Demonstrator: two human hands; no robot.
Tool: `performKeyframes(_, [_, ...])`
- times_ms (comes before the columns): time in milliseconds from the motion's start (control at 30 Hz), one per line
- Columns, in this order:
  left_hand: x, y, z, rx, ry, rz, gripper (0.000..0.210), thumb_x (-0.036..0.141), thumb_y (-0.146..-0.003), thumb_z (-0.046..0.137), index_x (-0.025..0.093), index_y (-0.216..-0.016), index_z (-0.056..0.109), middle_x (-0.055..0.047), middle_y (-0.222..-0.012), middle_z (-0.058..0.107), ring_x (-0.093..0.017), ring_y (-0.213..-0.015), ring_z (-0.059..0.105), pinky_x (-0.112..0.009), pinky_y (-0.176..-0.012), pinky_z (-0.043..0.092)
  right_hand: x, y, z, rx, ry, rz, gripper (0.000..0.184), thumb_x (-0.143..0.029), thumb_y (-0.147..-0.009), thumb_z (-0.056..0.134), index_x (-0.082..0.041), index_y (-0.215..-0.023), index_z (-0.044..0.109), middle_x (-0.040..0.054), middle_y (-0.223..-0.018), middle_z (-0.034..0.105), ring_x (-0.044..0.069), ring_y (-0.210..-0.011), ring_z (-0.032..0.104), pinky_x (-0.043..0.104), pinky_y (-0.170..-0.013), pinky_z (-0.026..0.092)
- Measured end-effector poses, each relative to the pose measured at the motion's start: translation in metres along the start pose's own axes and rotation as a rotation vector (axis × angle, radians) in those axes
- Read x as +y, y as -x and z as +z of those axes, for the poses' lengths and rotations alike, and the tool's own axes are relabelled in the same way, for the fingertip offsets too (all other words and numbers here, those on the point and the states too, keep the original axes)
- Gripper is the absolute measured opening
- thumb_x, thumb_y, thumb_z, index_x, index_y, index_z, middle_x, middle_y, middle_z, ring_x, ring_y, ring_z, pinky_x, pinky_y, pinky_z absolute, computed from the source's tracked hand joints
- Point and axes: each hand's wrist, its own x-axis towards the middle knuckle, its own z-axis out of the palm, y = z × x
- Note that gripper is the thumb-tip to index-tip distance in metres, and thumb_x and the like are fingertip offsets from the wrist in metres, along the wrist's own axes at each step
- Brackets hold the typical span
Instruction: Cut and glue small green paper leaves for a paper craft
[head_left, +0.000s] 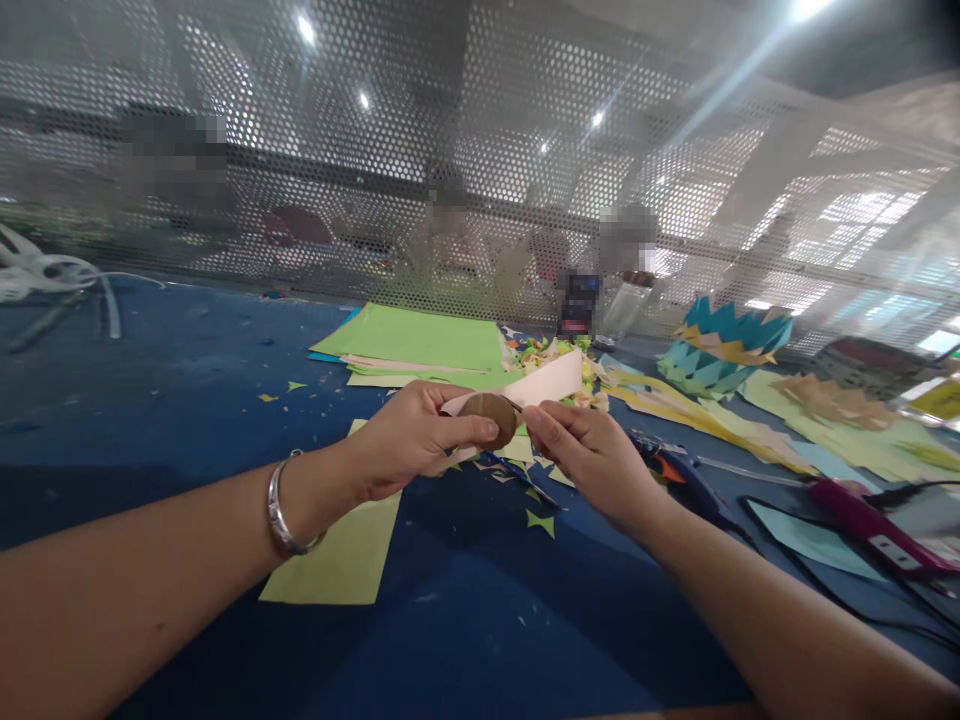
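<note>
My left hand (409,435), with a silver bangle at its wrist, is closed around a round brown disc (491,415) and a pale cream paper strip (551,380). The thumb presses on the disc's face, and the strip sticks out behind it to the right. Beside the disc's right edge, my right hand (581,445) is closed in a pinch. A thin dark pointed tip (512,403) reaches from its fingers to the disc's edge; the fingers hide what kind of tool it is. Scissors with dark blades (532,485) lie on the table below, partly covered.
Green and cream paper sheets (427,340) are stacked behind my hands, near scraps (555,360). A yellow-green sheet (337,560) lies under my left wrist. Right are a zigzag paper crown (724,345), a blue glue gun (694,485) and a magenta power strip (870,525). Perforated metal panel (450,110) stands behind.
</note>
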Motion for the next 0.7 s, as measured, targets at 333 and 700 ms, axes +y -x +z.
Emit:
performKeyframes(333, [0.0025, 0.0016, 0.0029, -0.047, -0.041, 0.018, 0.024, 0.035, -0.080, 0.074, 0.017, -0.072, 0.061, 0.006, -0.063, 0.037, -0.007, -0.051, 0.017, -0.027, -0.048, 0.011, -0.0015, 0.0007, -0.0009, 0.002, -0.017, 0.001, 0.048, -0.053, -0.101, 0.044, -0.021, -0.065, 0.045, -0.0061, -0.055, 0.033, 0.010, -0.052, 0.031, 0.028, -0.053, 0.026])
performKeyframes(700, [0.0072, 0.0051, 0.0079, -0.019, -0.066, 0.033, 0.027, 0.035, -0.078, 0.075, 0.017, -0.070, 0.058, 0.005, -0.064, 0.040, -0.007, -0.052, 0.020, -0.027, -0.049, 0.012, -0.0037, 0.0006, -0.0004, 0.017, -0.014, -0.004, 0.049, -0.053, -0.101, 0.044, -0.021, -0.064, 0.045, -0.0057, -0.055, 0.034, 0.010, -0.051, 0.031, 0.028, -0.052, 0.025])
